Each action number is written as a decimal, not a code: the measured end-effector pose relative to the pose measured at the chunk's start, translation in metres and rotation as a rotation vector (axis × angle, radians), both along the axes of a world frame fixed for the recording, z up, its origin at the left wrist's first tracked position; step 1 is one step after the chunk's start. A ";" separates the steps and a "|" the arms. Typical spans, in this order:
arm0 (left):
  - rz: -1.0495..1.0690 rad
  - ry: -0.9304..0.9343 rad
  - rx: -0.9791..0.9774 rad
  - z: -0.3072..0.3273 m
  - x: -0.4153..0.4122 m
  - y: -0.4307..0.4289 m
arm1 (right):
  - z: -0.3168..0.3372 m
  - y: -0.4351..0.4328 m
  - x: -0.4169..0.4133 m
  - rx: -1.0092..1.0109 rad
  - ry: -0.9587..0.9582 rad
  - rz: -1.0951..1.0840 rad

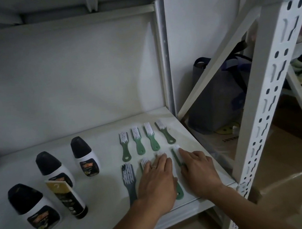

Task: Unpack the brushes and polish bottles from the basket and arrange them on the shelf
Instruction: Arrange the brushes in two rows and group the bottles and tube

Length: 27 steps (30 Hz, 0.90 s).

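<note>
eight brushes lie in two rows on the shelf [101, 140], right of centre in the frame. four green ones make the back row [146, 137], handles toward you. the front row starts with a grey brush [129, 177] at its left end; your hands cover most of the other three. your left hand [157, 183] lies flat, fingers spread, on two of them, with white bristles showing past the fingertips and a green handle [178, 191] poking out beside the wrist. your right hand [197, 170] lies flat and open on the last front brush [176, 154], fingertips by its bristles. neither hand grips anything. three bottles [52, 168] with black caps stand at lower left, and a tube [69, 198] lies between them, tilted. no basket shows in the frame.
</note>
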<state>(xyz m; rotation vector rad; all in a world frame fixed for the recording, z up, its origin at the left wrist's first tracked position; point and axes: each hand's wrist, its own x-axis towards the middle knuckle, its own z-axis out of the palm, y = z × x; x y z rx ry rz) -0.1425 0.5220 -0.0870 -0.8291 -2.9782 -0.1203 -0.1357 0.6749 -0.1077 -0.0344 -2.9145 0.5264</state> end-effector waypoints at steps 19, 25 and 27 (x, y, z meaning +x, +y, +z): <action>-0.052 -0.056 0.054 -0.012 -0.008 0.000 | -0.003 0.004 -0.005 -0.062 -0.009 -0.022; -0.063 -0.029 0.029 -0.009 -0.008 -0.002 | -0.006 0.004 -0.004 -0.041 -0.002 -0.016; -0.057 -0.032 0.041 -0.008 -0.006 -0.003 | -0.006 0.005 -0.004 -0.057 0.007 -0.012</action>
